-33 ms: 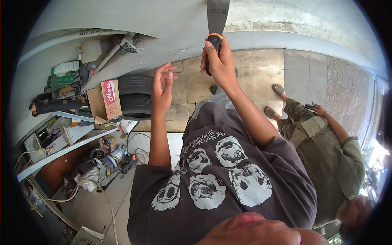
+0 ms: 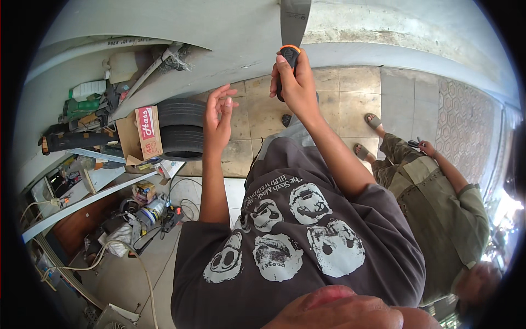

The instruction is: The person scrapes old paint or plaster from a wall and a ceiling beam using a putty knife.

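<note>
A putty knife [image 2: 295, 24] with a wide steel blade and a black handle ringed in orange points up toward the pale wall [image 2: 241, 27]. My right hand [image 2: 296, 82] is wrapped round its handle, thumb laid along the top. The blade's far end runs out of the picture, and I cannot tell whether it touches the wall. My left hand [image 2: 219, 118] is raised to the left of it, holding nothing, fingers loosely bent and apart. It is in front of the tiled floor, beside the stacked black tires [image 2: 181, 129].
A cardboard box [image 2: 143, 134] stands left of the tires. Shelves [image 2: 90, 192] with bottles and clutter line the left. Cables [image 2: 145, 268] and tools lie on the floor there. At right stands another person [image 2: 433, 203] in olive clothes, a dark object in one hand.
The putty knife and my right hand have shifted very slightly to the right. My left hand stays in place.
</note>
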`<state>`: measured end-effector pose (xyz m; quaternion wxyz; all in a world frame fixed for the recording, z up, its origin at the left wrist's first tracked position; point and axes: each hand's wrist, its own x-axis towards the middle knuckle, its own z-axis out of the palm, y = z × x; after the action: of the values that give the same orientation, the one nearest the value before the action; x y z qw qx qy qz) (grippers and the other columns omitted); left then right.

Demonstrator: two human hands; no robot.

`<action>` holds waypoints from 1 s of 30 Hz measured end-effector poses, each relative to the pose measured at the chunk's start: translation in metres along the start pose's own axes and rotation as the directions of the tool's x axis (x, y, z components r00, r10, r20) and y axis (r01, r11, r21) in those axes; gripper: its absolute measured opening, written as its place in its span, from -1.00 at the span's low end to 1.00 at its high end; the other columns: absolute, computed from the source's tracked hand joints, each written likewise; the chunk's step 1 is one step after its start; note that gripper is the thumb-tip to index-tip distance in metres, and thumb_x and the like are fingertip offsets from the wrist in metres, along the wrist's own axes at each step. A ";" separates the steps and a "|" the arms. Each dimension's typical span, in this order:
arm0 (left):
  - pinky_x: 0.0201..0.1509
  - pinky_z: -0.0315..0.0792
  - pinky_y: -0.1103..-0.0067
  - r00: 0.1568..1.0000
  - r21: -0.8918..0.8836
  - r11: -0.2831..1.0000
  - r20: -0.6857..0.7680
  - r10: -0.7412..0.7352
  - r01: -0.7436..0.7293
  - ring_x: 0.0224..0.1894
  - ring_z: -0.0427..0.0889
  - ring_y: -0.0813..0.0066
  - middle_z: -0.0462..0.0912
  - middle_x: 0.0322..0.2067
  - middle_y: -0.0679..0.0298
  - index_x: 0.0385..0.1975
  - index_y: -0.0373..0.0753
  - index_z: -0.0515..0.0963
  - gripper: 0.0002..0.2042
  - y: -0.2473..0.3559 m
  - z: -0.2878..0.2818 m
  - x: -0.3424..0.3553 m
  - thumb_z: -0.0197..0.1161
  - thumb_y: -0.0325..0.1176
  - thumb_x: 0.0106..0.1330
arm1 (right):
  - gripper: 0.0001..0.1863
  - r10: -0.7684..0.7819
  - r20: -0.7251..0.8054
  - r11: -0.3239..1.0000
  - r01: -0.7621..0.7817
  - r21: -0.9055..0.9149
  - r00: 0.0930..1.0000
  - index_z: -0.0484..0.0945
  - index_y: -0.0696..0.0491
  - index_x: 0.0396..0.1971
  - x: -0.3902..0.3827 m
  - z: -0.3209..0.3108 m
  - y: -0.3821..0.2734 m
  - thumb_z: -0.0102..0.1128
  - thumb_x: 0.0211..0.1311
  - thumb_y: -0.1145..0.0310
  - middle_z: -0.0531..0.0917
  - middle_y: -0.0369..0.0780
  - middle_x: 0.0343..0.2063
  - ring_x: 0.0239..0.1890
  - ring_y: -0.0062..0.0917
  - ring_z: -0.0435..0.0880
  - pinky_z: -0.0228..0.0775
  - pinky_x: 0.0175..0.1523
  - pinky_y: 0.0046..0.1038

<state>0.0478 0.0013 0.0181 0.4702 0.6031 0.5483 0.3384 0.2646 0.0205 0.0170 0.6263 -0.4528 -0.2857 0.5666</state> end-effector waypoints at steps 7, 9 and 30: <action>0.03 0.47 0.53 1.000 -0.033 0.999 -0.018 -0.013 0.013 -0.15 0.64 0.49 0.64 0.04 0.15 0.26 -0.27 0.41 -0.61 -0.008 -0.009 -0.009 0.08 -0.17 0.60 | -0.78 0.051 -0.026 0.997 -0.052 -0.055 0.998 0.31 0.06 -0.02 -0.010 -0.005 -0.003 0.00 0.60 0.23 0.52 -0.26 -0.45 -0.63 -0.61 0.55 0.42 -0.55 -0.51; 0.02 0.48 0.53 1.000 -0.033 0.999 -0.023 0.003 -0.003 -0.15 0.65 0.49 0.65 0.03 0.14 0.26 -0.26 0.42 -0.61 -0.009 -0.011 -0.009 0.09 -0.17 0.59 | -0.77 0.053 -0.028 0.996 -0.055 -0.069 0.998 0.31 0.06 -0.01 -0.012 -0.005 -0.002 -0.01 0.60 0.23 0.52 -0.26 -0.44 -0.62 -0.60 0.56 0.43 -0.55 -0.51; 0.11 0.44 0.56 0.998 -0.092 0.996 -0.054 -0.028 0.023 -0.12 0.58 0.53 0.62 0.05 0.16 0.28 -0.31 0.39 -0.62 -0.026 -0.037 -0.020 0.05 -0.24 0.62 | -0.73 -0.030 -0.020 0.993 0.028 -0.116 0.999 0.20 0.08 -0.08 0.003 0.032 0.001 -0.09 0.64 0.17 0.58 -0.20 -0.40 -0.45 -0.52 0.69 0.54 -0.41 -0.52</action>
<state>0.0012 -0.0120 0.0077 0.4862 0.5644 0.5527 0.3736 0.2366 0.0315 0.0292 0.6103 -0.4901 -0.3179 0.5350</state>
